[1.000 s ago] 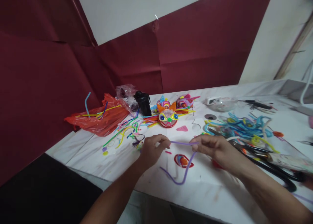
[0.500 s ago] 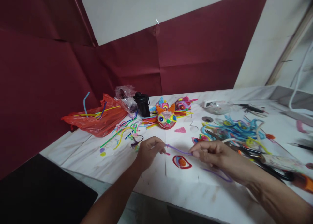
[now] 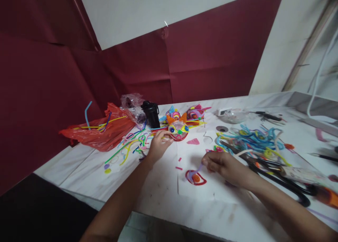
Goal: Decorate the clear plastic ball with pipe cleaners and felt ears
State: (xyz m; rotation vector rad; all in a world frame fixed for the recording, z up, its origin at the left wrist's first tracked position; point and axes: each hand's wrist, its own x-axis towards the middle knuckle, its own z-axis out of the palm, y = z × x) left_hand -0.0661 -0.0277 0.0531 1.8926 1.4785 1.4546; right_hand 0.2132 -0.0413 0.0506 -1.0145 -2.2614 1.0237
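In the head view, my left hand (image 3: 160, 146) reaches to the cat-face ornament (image 3: 179, 132), thumb and fingers pinched at its left rim. The ornament has orange ears, blue-and-yellow eyes, a green nose and a red edge. My right hand (image 3: 219, 164) pinches a soft purple strand (image 3: 198, 169), whose lower end reaches the eye-shaped piece (image 3: 195, 178). That piece has a red outline and an orange centre and lies on a white sheet (image 3: 190, 192). Two small pink strips (image 3: 179, 168) lie just above it. A colourful piece (image 3: 218, 149) is partly hidden behind my right hand.
Scissors (image 3: 280, 175) and tangled blue strands (image 3: 253, 140) lie at the right, with a pink scrap (image 3: 193, 141) further in. A black bottle (image 3: 151, 116) and red plastic bag (image 3: 105, 132) stand back left. Two more ornaments (image 3: 195, 112) sit behind the cat face.
My left hand has let go of the purple strand and moved up to the cat-face ornament. My right hand now holds the strand down at the eye-shaped piece. The view has shifted slightly.
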